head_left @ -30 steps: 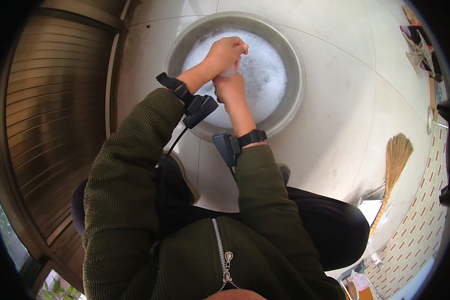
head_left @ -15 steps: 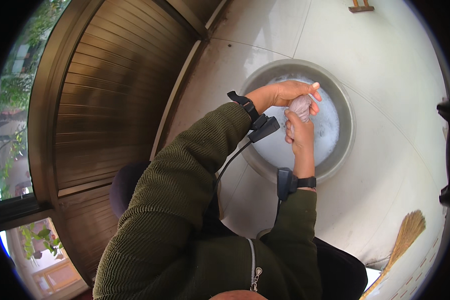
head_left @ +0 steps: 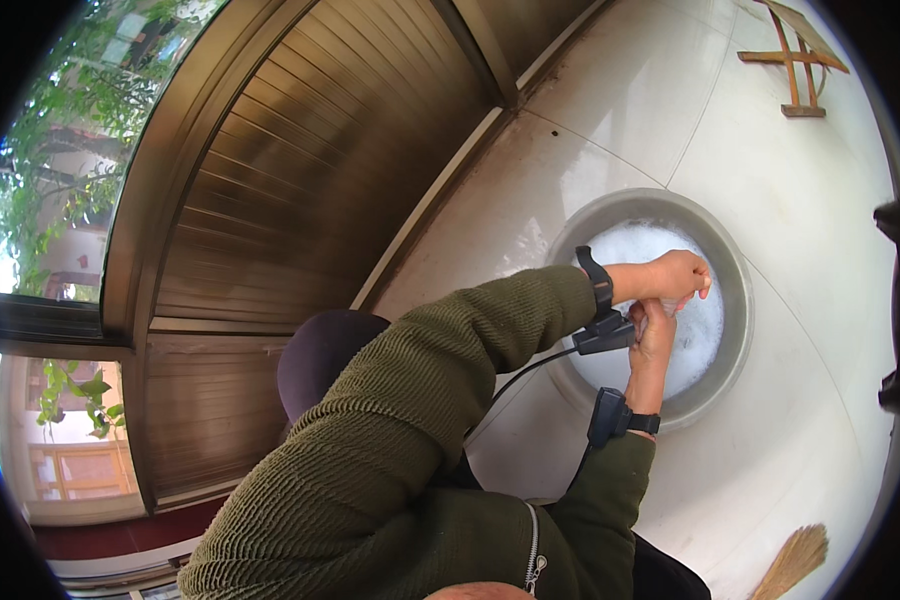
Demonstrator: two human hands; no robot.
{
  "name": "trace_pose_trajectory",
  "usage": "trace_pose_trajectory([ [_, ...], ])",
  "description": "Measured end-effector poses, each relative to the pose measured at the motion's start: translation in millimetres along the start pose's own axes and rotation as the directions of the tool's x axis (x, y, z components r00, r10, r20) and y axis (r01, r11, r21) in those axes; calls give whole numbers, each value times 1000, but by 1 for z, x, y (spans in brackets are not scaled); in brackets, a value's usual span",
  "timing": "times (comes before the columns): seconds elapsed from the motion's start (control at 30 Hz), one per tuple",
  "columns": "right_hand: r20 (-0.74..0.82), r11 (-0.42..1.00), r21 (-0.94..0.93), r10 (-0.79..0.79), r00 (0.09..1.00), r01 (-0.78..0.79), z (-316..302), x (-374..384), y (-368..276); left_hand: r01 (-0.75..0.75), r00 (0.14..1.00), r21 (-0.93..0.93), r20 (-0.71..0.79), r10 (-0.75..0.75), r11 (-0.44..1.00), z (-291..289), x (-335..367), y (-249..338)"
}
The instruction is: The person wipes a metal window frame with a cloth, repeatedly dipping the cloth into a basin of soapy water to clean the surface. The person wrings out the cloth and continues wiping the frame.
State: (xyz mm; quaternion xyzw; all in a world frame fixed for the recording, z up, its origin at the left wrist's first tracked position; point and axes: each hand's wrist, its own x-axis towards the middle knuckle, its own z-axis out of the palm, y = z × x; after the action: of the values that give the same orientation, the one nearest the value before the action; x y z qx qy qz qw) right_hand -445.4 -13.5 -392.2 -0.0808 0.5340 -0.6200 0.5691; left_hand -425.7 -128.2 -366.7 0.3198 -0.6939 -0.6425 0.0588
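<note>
A round grey basin (head_left: 736, 320) stands on the floor, with white suds (head_left: 692, 360) on the water inside it. Over the basin my left hand (head_left: 680, 274) is bent inward at the wrist, its fingers curled around a twisted pale pink cloth. Just below and touching it, my right hand (head_left: 654, 332) grips the same cloth. Only a small bit of the cloth (head_left: 669, 306) shows between the two hands; the rest is hidden by them. Both wrists carry black straps with small black devices.
A small wooden folding stool (head_left: 792, 62) stands at the far right. A straw broom (head_left: 795, 562) lies at the lower right. Brown slatted panels (head_left: 340, 150) run along the left, beside windows. A dark rounded shape (head_left: 322, 360) is next to my left sleeve.
The view has shifted, so the basin appears lower and further right, and more of the stool shows. My left hand has closed over the cloth bundle, which was plainly visible before.
</note>
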Motion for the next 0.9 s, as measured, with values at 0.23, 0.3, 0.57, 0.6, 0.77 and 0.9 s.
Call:
trace_pose_trajectory([
  [0.23,-121,795,-550,-380,917,257,-24,25,47,-5,936,503,-302,181,865,41,-11,-15],
  [0.3,-100,763,-494,-525,845,416,-33,14,66,43,942,543,-303,148,839,50,-13,-22],
  [0.57,-140,693,-650,-513,847,312,-50,-5,95,30,958,609,-245,152,792,66,-18,-42],
  [0.6,-142,694,-651,-509,849,307,-50,-4,94,27,958,613,-241,155,789,66,-19,-42],
  [0.77,-136,700,-654,-483,865,288,-48,-3,93,42,961,598,-243,131,800,66,-23,-39],
  [0.9,-129,703,-652,-473,871,285,-47,-1,91,52,953,606,-268,142,793,67,-25,-37],
])
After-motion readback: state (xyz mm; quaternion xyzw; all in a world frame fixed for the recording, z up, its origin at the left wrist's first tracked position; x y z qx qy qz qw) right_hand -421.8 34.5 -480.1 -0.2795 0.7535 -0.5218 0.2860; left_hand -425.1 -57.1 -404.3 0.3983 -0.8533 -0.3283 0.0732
